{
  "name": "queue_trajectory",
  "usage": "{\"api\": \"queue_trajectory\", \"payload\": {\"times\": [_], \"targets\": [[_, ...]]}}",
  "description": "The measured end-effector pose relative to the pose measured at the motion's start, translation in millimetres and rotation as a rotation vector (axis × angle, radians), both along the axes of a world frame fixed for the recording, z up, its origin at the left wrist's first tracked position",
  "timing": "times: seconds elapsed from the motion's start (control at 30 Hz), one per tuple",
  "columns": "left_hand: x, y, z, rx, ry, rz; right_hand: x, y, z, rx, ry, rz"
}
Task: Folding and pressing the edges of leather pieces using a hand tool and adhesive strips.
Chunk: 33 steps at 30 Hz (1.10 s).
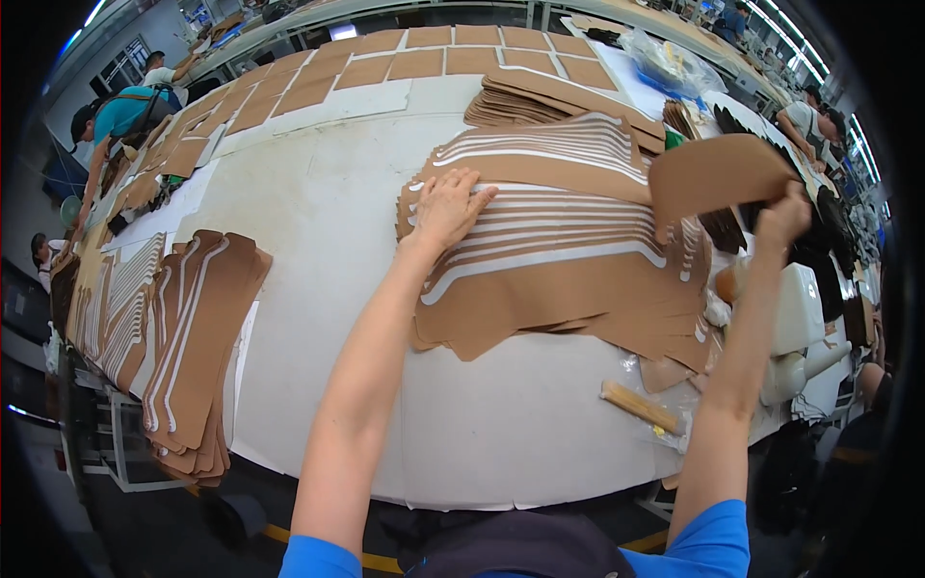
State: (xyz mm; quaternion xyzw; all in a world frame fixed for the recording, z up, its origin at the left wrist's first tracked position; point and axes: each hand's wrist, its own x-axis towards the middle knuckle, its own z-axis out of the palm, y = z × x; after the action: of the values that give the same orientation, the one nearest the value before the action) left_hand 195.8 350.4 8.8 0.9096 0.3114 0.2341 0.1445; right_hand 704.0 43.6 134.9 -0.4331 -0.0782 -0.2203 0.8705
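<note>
My left hand [450, 207] lies flat, fingers apart, on the left part of a fanned stack of brown cut panels [549, 284]. White strips run along the overlapping edges of these panels. At the right, my right hand [785, 218] grips the edge of a single brown cut panel [718, 178]. That panel is raised and tilted above the right end of the fanned stack, its plain brown face showing. Whether it is leather or another sheet material, I cannot tell.
Another pile of brown panels [549, 96] lies behind the fan; more striped panels [198, 328] lie at left. Flat brown pieces [361, 70] line the far side. At right stand a white plastic container [796, 308] and a wooden roller-like stick [641, 407]. Several people work around.
</note>
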Motion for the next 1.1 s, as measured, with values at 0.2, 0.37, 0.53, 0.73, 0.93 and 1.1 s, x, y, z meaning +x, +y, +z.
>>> {"api": "queue_trajectory", "payload": {"times": [0.2, 0.37, 0.53, 0.73, 0.93, 1.1], "targets": [[8, -40, 31, 0.167, -0.101, -0.039, -186, -121, 118, -0.285, -0.341, 0.154], [-39, -150, 65, -1.375, -0.152, -0.483, -396, -89, -1, -0.586, -0.663, 0.430], [-161, -177, 37, -1.773, -0.109, -0.409, -543, -78, -77, -0.845, -1.251, 0.644], [-262, -168, 38, -1.326, 0.328, -0.482, -570, -31, -101, -1.003, -1.093, 0.947], [-330, -167, 57, -0.908, 0.151, -0.017, -459, -49, -94, -1.615, -0.711, 1.446], [-340, -153, 51, -0.773, 0.190, 0.037, -445, -87, -101, -1.381, -0.330, 1.530]]}}
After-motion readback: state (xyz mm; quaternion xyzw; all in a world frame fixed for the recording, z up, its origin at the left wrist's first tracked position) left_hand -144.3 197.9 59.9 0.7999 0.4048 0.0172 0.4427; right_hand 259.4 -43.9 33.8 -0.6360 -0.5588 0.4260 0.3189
